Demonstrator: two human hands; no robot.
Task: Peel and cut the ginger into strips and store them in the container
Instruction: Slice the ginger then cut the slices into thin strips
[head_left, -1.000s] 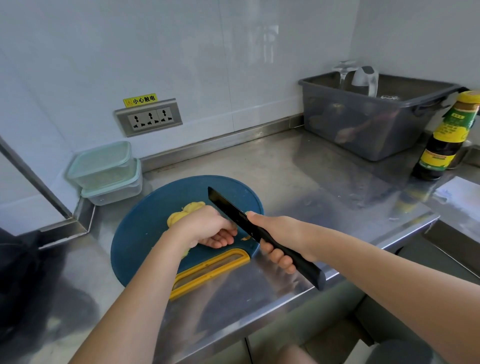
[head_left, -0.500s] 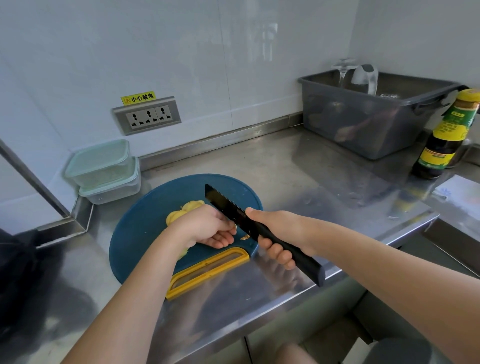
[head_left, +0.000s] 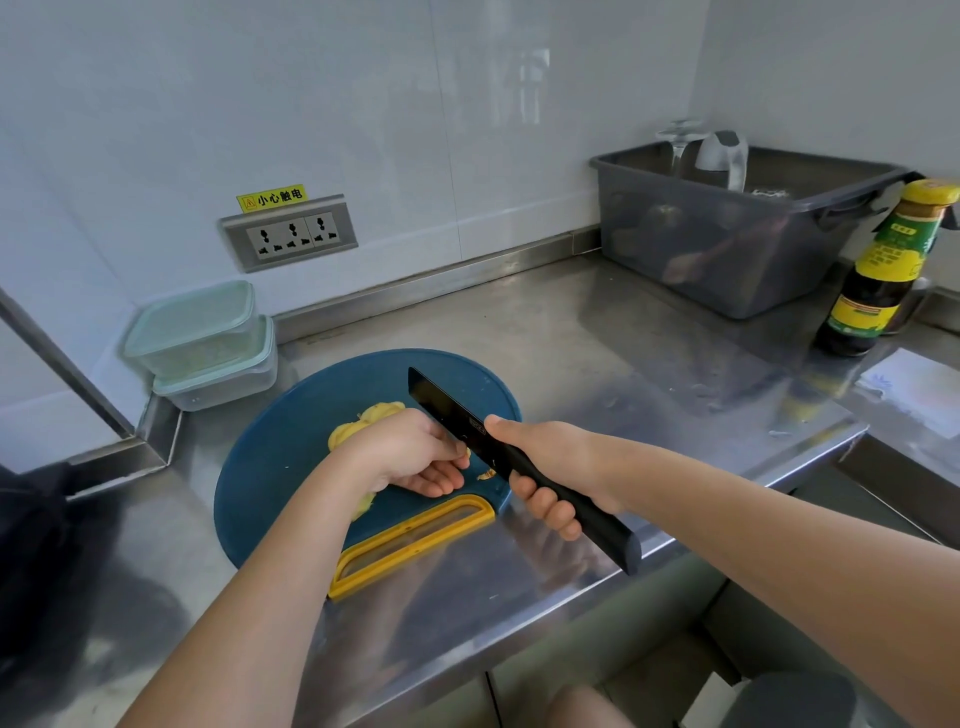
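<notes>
A yellow peeled ginger (head_left: 363, 423) lies on the round blue cutting board (head_left: 280, 457) with a yellow handle. My left hand (head_left: 410, 457) presses down on the ginger and hides most of it. My right hand (head_left: 545, 467) grips the black knife (head_left: 447, 410) by its handle, with the blade just right of my left fingers. A small cut ginger piece (head_left: 487, 474) lies beside the blade. Two stacked clear containers (head_left: 202, 343) with pale green lids stand at the back left.
A grey plastic tub (head_left: 737, 234) with a glass and utensils stands at the back right. A dark sauce bottle (head_left: 883, 275) stands next to it. A wall socket strip (head_left: 291, 234) sits above the steel counter (head_left: 597, 353). The counter edge runs close in front.
The knife has shifted slightly along the ginger; the left hand stays pressed on it. The view moved a little.
</notes>
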